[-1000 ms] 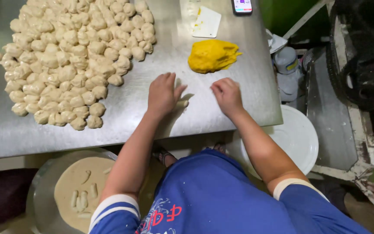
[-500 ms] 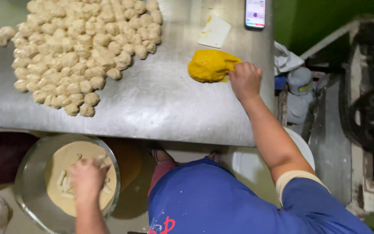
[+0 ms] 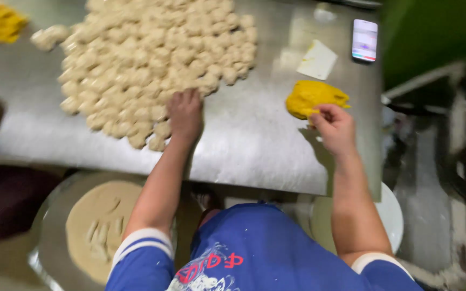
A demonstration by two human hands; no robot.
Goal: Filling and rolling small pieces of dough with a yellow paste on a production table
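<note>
Left hand (image 3: 185,114) rests flat and released at the near edge of the pale dough-ball pile (image 3: 152,59), mid-counter (image 3: 254,145). Right hand (image 3: 334,128) pinches the yellow filling lump (image 3: 313,97) near the counter's right edge. A phone (image 3: 365,40) lies at the far right corner.

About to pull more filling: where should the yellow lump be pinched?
Probably at its near edge, coming from the person's side. The yellow lump lies low and soft on the table, and the right hand already pinches that edge; its far side is thicker.
</note>
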